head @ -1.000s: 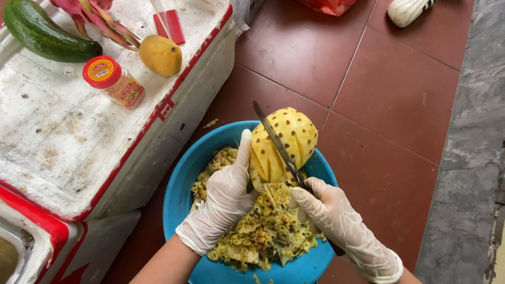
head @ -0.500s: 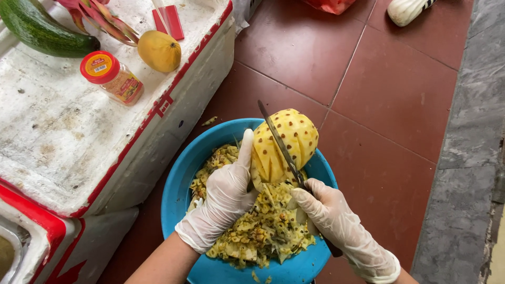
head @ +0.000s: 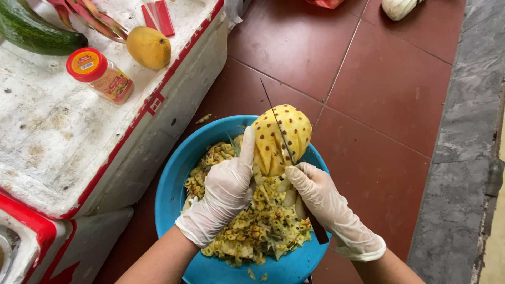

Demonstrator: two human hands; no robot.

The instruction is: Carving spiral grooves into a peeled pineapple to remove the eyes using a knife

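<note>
Red-brown tiled floor [head: 368,94], grey stone kerb [head: 465,121], soft daylight

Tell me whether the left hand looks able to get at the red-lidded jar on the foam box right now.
Probably not at once: the left hand is gripping the peeled pineapple over the blue basin. The way up to the red-lidded jar on the white foam box looks free, if it lets go first.

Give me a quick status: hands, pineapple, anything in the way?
Left hand grips peeled pineapple over blue basin. Right hand holds knife edge-on against it. Peelings heaped below; nothing blocking.
</note>
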